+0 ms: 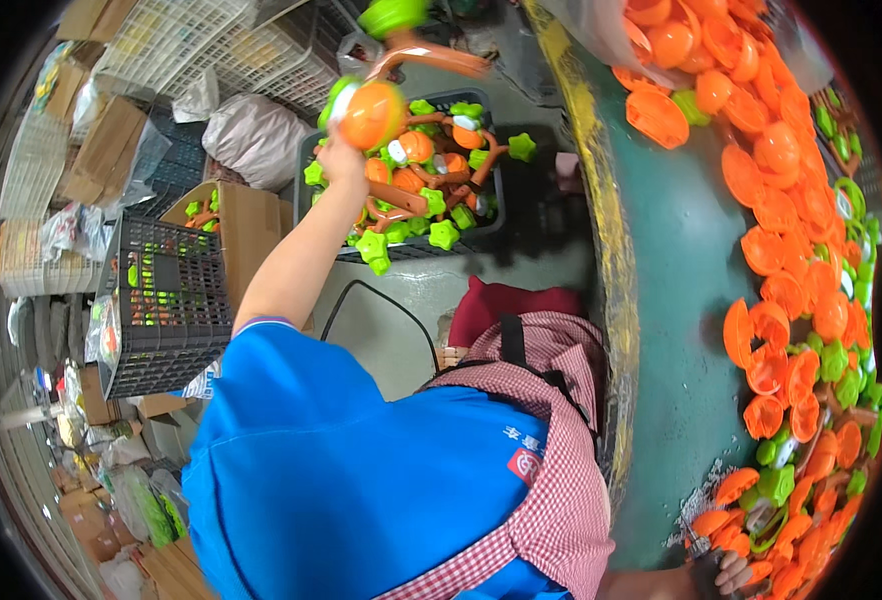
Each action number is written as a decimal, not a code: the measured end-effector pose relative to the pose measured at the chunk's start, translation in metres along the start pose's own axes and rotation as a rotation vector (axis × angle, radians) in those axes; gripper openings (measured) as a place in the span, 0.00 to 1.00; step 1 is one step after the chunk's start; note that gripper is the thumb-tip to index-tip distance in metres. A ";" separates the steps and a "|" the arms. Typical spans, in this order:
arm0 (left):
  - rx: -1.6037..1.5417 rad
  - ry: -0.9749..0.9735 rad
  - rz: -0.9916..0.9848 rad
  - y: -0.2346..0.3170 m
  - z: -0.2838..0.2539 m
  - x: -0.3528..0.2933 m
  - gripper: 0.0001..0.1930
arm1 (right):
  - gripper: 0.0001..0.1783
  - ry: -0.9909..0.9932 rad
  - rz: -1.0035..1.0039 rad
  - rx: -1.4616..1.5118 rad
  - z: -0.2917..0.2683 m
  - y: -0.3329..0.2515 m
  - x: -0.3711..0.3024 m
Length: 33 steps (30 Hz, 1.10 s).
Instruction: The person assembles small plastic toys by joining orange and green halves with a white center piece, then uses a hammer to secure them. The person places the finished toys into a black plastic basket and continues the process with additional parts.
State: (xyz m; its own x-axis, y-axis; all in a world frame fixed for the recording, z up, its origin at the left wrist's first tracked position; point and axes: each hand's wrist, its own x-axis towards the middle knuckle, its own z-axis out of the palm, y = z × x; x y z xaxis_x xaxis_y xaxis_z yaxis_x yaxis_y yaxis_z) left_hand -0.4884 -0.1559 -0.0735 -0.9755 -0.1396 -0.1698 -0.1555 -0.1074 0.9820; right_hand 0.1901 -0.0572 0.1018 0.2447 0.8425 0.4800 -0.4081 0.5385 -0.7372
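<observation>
My left hand (pixel 339 163) is closed on a plastic toy with a round orange body (pixel 372 115), white and green parts and a brown arm, blurred by motion. It is above a dark crate (pixel 489 207) heaped with similar orange, brown and green toys (pixel 431 165), several with green star-shaped ends. At the lower right, my right hand (pixel 731 573), in a dark fingerless glove, is beside the near end of a pile of orange half-shells (pixel 767 340) on the green worktable (pixel 666 300). Its fingers stretch toward the shells, and nothing shows in them.
The worktable's worn yellow edge (pixel 611 260) runs along my right side. To the left, a grey slatted crate (pixel 166 310) stands near an open cardboard box (pixel 253 240). Beyond are white baskets (pixel 186 60) and a white sack (pixel 258 140). A black cable (pixel 386 300) crosses the floor.
</observation>
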 end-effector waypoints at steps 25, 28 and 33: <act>0.174 -1.670 1.418 0.020 0.250 -0.294 0.13 | 0.19 0.888 -0.114 -1.094 -0.151 -0.043 -0.098; 0.380 -1.726 1.603 0.004 0.319 -0.390 0.30 | 0.21 0.976 -0.133 -1.126 -0.152 -0.039 -0.096; 0.733 -1.529 1.460 -0.004 0.472 -0.520 0.38 | 0.29 1.110 -0.060 -1.239 -0.164 -0.040 -0.101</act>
State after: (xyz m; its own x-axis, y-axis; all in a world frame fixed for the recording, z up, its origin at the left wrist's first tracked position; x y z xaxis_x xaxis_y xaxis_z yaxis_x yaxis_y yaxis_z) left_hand -0.0543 0.3822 0.0505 0.2735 0.9150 0.2966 0.9044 -0.3496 0.2446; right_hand 0.3256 -0.1614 0.0046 0.9197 0.1294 0.3707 0.3905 -0.2032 -0.8979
